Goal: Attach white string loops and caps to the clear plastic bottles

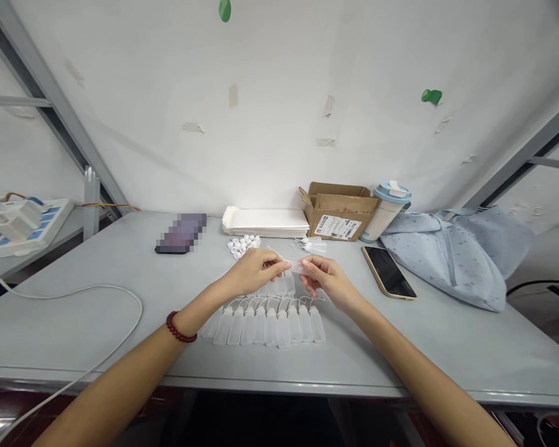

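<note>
Presently your left hand (pixel 256 270) and right hand (pixel 325 280) pinch opposite ends of one small translucent squeeze bottle (pixel 296 267), level above the bottle row (pixel 270 326).

Head-worn view, forward and down, close over left hand (pixel 256 270) and right hand (pixel 328 282), apparently wide-angle.
</note>
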The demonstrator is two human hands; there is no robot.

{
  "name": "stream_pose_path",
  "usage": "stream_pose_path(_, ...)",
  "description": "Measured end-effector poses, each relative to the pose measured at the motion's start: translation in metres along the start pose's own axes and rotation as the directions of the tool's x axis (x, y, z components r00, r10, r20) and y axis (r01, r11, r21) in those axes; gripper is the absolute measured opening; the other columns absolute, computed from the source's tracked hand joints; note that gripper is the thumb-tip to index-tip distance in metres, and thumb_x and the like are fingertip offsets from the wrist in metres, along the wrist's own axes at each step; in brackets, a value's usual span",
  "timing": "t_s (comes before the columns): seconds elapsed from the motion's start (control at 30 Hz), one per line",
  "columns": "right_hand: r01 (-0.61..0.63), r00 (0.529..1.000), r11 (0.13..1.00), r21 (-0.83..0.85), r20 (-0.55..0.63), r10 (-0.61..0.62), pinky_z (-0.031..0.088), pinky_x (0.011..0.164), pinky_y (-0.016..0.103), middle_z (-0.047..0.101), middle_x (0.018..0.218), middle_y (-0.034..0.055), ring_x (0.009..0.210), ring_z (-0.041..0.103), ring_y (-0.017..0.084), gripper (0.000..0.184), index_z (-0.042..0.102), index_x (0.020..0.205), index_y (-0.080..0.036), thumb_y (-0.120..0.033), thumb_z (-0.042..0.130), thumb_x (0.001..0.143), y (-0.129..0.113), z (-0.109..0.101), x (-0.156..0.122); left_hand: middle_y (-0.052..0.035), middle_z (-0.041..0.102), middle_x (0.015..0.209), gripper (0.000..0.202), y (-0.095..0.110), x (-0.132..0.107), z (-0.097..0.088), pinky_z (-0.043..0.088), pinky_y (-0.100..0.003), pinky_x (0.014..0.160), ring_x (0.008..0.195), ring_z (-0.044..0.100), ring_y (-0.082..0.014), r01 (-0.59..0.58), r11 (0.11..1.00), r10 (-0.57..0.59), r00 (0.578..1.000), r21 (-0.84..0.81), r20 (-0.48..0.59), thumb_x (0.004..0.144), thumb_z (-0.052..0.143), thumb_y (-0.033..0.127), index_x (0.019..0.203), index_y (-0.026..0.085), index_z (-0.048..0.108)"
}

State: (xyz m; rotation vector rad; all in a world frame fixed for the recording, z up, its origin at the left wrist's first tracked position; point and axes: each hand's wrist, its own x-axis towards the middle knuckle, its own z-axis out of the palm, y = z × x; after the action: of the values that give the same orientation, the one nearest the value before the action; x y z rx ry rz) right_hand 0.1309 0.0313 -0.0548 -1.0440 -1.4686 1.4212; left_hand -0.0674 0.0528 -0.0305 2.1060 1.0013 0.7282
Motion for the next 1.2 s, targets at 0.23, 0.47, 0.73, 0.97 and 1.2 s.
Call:
stream_pose_path(0.23,-0.01,1.0,1.0,-0.011,0.013,0.01,0.035,0.039,0.021,0.053,0.059,-0.0033,0.038,0.042,0.006,0.038,0.052,0.071,-0.017,-0.054,0.056,0.079,0.0009,0.0016,0.0006,-0.0023,0.066,0.075,0.036,-0.0035,0.0003,0.0016,0.042,-0.024,0.059,0.064,0.061,-0.0138,0.013,1.0,-0.013,0.999,-0.013,0.033,0.087,0.046,0.046,0.076,0.016,0.063)
stream_pose_path(0.47,-0.01,1.0,1.0,-0.028,0.02,0.011,0.034,0.041,0.021,0.054,0.059,-0.0035,0.038,0.043,0.006,0.037,0.053,0.074,-0.016,-0.052,0.055,0.08,0.0011,0.0016,0.0005,-0.0026,0.065,0.071,0.035,0.0006,-0.0006,-0.0001,0.042,-0.023,0.059,0.064,0.06,-0.0141,0.016,1.0,-0.016,0.999,-0.001,0.042,0.086,0.048,0.045,0.074,0.016,0.064)
stream_pose_path(0.73,-0.009,1.0,0.999,-0.038,0.0,0.009,0.035,0.039,0.022,0.053,0.056,-0.0035,0.038,0.041,0.006,0.04,0.05,0.068,-0.017,-0.055,0.056,0.078,0.0001,0.0038,0.0,-0.0029,0.067,0.074,0.028,0.0008,-0.0007,-0.0012,0.042,-0.024,0.06,0.064,0.059,-0.0142,0.001,1.0,-0.001,0.999,-0.01,0.033,0.084,0.051,0.04,0.082,0.016,0.067)
stream_pose_path(0.97,0.018,1.0,1.0,-0.023,-0.017,-0.018,0.036,0.042,0.023,0.056,0.059,-0.0025,0.04,0.044,0.007,0.037,0.053,0.076,-0.017,-0.054,0.054,0.08,-0.0004,0.0027,0.0,-0.0024,0.064,0.069,0.038,0.0028,-0.0013,0.0003,0.04,-0.023,0.055,0.06,0.058,-0.0135,0.049,0.999,-0.048,0.997,-0.016,0.054,0.086,0.046,0.048,0.071,0.016,0.062)
stream_pose_path(1.2,0.097,0.993,0.988,-0.119,-0.051,-0.104,0.039,0.048,0.024,0.059,0.068,-0.0003,0.047,0.046,0.008,0.034,0.059,0.09,-0.016,-0.048,0.059,0.078,0.0007,0.0009,0.0,-0.0017,0.06,0.063,0.041,-0.0003,0.0007,0.0007,0.041,-0.022,0.054,0.056,0.057,-0.0124,0.055,0.995,-0.054,0.998,-0.078,0.012,0.087,0.044,0.046,0.063,0.015,0.056)
